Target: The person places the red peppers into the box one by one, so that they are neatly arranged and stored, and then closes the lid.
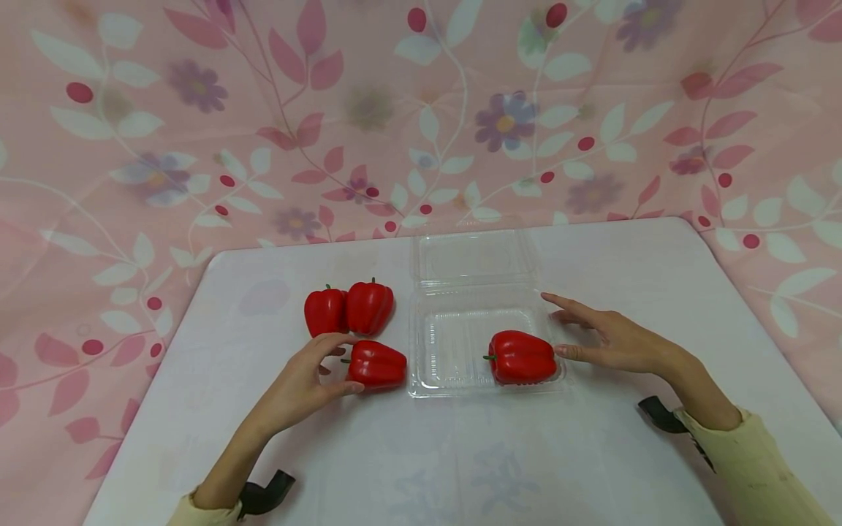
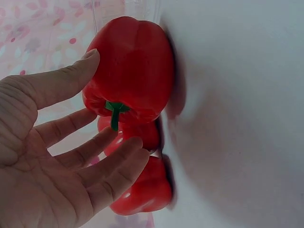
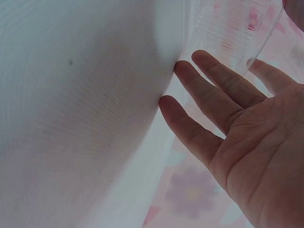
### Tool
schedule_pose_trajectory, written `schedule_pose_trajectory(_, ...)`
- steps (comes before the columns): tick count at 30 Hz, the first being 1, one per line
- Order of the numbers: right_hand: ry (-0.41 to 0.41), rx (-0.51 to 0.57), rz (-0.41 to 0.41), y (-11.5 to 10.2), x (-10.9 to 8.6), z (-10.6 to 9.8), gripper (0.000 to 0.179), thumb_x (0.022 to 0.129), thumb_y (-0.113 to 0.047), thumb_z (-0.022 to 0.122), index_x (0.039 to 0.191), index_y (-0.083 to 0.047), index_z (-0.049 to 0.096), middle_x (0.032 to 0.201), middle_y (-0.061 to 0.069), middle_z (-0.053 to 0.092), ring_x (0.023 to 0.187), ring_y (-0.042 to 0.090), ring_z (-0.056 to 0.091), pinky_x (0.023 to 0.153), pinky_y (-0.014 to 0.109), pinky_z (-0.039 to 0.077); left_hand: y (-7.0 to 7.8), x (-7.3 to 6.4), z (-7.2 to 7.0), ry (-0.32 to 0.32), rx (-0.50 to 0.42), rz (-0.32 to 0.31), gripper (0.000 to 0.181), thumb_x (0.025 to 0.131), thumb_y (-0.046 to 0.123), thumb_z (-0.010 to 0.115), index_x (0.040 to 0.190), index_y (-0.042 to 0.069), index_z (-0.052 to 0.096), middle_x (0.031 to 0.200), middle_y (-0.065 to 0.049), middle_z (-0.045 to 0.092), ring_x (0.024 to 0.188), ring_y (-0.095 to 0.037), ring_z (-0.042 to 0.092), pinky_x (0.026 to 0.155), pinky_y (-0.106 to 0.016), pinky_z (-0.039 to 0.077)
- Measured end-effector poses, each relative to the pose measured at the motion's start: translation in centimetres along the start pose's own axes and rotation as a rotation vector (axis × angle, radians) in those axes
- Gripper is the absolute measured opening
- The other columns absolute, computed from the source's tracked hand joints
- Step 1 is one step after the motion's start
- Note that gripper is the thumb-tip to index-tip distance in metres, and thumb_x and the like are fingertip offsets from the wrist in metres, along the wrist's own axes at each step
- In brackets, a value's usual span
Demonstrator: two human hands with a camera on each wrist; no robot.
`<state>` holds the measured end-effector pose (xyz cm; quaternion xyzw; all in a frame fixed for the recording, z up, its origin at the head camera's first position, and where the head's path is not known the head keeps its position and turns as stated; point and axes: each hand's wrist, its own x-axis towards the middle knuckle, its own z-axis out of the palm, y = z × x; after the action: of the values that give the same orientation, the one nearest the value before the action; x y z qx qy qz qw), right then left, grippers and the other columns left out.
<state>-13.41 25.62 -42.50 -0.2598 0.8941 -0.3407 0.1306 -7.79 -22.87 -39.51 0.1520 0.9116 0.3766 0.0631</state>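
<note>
One white-covered table (image 1: 559, 438) bears everything, flat enough that nothing needs propping. Clear container (image 1: 454, 393) mid-table, lid (image 1: 473, 256) folded back to the far side, which leaves the base (image 1: 454, 347) exposed between both hands. Right hand (image 1: 601, 340) at the container's right side, fingers spread, gripping nothing; thumb beside the pepper inside, contact unclear. Left hand (image 1: 312, 372) spread wide about the near-left pepper, thumb against its flank, fingers loose past the stem end, no pinch visible; likely so wide to suit a bulky body. Boxed pepper (image 1: 522, 358) on its side in the base's right part, presumably steadier that way. Near-left pepper (image 1: 376, 365) also on its side, on the table just beside the container. Two rear peppers (image 1: 370, 307) side by side behind it. Smallest: green stem (image 2: 115, 118), pointing left.
</note>
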Motion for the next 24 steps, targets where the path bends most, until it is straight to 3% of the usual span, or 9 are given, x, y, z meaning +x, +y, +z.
schedule_pose_trajectory(5,0.000,-0.001,0.002,0.00,0.02,-0.01,0.085,0.086,-0.041,0.073,0.156,-0.026,0.028,0.137,0.013,0.056,0.124,0.036,0.053,0.088,0.068,0.046,-0.13,0.02,-0.01,-0.020,-0.046,0.005,0.069,0.074,0.016,0.088,0.134,0.012,0.054,0.129,-0.005,0.057,0.113,-0.032,0.059,0.080,-0.046,0.056)
schedule_pose_trajectory(16,-0.002,-0.002,0.013,-0.17,0.02,-0.05,0.084,0.086,-0.042,0.073,0.156,-0.027,0.028,0.136,0.013,0.057,0.124,0.036,0.053,0.087,0.068,0.046,-0.61,0.31,0.28,-0.067,-0.124,0.009,0.069,0.077,0.018,0.086,0.135,0.015,0.050,0.130,-0.005,0.058,0.120,-0.034,0.055,0.087,-0.048,0.055)
schedule_pose_trajectory(24,0.000,-0.006,0.010,-0.17,0.00,-0.04,0.084,0.086,-0.041,0.073,0.156,-0.026,0.028,0.136,0.013,0.057,0.123,0.036,0.054,0.087,0.067,0.047,-0.90,0.24,0.36,-0.059,-0.131,0.008,0.070,0.076,0.019,0.087,0.134,0.013,0.049,0.130,-0.006,0.058,0.118,-0.034,0.056,0.088,-0.048,0.054)
